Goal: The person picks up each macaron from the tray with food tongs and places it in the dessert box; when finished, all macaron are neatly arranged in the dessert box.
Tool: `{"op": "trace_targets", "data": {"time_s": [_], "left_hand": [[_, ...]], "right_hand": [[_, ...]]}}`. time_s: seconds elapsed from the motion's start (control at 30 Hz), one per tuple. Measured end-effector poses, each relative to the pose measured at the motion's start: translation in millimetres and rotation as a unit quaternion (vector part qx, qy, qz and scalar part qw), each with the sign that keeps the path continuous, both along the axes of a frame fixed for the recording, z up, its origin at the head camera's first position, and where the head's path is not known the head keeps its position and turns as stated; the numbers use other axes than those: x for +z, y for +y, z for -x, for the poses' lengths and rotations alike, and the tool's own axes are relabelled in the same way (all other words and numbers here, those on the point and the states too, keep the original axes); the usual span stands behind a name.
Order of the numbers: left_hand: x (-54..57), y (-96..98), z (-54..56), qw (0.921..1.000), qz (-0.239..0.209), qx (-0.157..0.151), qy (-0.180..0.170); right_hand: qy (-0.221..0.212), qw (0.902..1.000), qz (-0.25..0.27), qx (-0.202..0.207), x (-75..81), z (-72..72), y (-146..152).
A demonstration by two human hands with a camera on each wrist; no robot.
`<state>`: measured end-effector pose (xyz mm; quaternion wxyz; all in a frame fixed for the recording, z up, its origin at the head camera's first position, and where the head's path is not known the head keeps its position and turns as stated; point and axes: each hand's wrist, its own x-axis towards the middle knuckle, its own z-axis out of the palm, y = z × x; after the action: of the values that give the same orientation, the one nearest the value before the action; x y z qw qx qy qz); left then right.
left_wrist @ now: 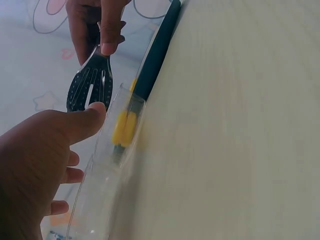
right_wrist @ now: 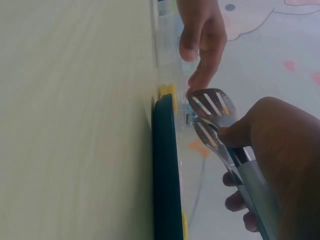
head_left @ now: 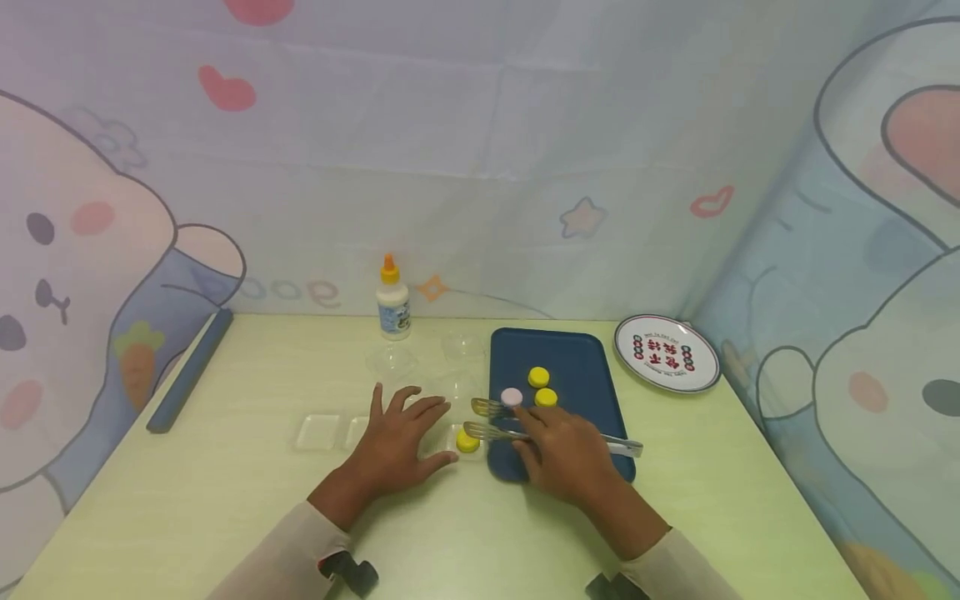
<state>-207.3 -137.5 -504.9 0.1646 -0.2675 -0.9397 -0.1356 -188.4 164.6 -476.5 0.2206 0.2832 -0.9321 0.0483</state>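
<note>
My right hand (head_left: pixel 566 450) grips metal tongs (right_wrist: pixel 217 102) with slotted heads, held a little apart above the left side of the blue tray (head_left: pixel 579 354). One yellow macaron (head_left: pixel 468 439) sits in the right end compartment of a clear plastic box (head_left: pixel 318 432), below the tong tips. With fingers spread, my left hand (head_left: pixel 393 446) is over the box and hides its middle; it holds nothing, and whether it touches the box I cannot tell. Two more yellow macarons (head_left: pixel 538 377) and a pale pink macaron (head_left: pixel 512 397) lie on the blue tray.
Several clear plastic domed pieces (head_left: pixel 392 360) lie behind the box. A white bottle (head_left: pixel 393 310) with an orange tip stands at the back. Right of the blue tray is a printed plate (head_left: pixel 667 354). A dark blue bar (head_left: pixel 191 371) lies along the table's left edge.
</note>
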Motion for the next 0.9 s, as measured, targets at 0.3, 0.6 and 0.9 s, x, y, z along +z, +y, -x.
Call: {"op": "trace_targets", "data": {"time_s": [0.3, 0.6, 0.9], "left_hand": [[5.2, -23.5, -5.8, 0.9996, 0.008, 0.023, -0.016], [3.8, -41.0, -8.8, 0.9992, 0.017, 0.031, -0.018], [1.8, -50.4, -10.3, 0.9995, 0.011, 0.025, -0.018]], "right_hand": [[0.029, 0.9991, 0.02, -0.023, -7.1, 4.3, 17], [0.034, 0.9968, 0.042, -0.058, -13.1, 7.3, 32], [0.048, 0.9914, 0.069, -0.1, -13.6, 9.9, 47]]}}
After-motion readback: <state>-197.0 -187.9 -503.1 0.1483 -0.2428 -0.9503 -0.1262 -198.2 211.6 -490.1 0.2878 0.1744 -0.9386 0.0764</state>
